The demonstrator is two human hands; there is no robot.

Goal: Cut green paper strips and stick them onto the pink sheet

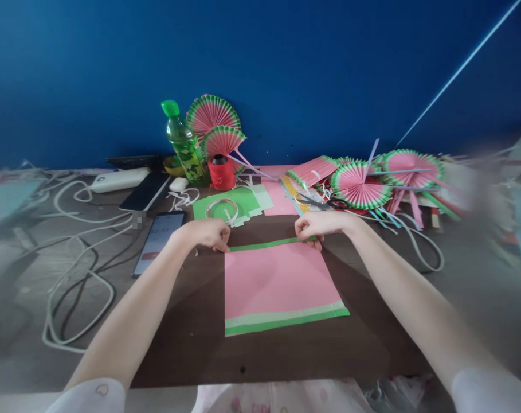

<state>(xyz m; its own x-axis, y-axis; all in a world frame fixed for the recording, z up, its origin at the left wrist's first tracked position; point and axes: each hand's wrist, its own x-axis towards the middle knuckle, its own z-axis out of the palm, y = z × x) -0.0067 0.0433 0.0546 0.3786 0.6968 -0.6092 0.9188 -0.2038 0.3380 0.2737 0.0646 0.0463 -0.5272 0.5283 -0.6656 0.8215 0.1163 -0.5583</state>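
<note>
A pink paper sheet (277,281) lies on the dark table in front of me. Along its near edge run a pale green and a darker green band, and a narrow green strip (264,245) follows its far edge. My left hand (211,234) is closed, its fingertips pinching at the far left corner. At the far right corner my right hand (320,228) pinches the same edge, with curled fingers covering the end of the green strip. Whether the strip is separate or a fold of the sheet, I cannot tell.
Behind the sheet are green papers (247,201), a tape roll (222,211), red thread (222,174) and a bottle (185,146). Scissors (320,202) and pleated fans (361,184) lie at the right. Phones (159,244) and white cables (82,275) occupy the left.
</note>
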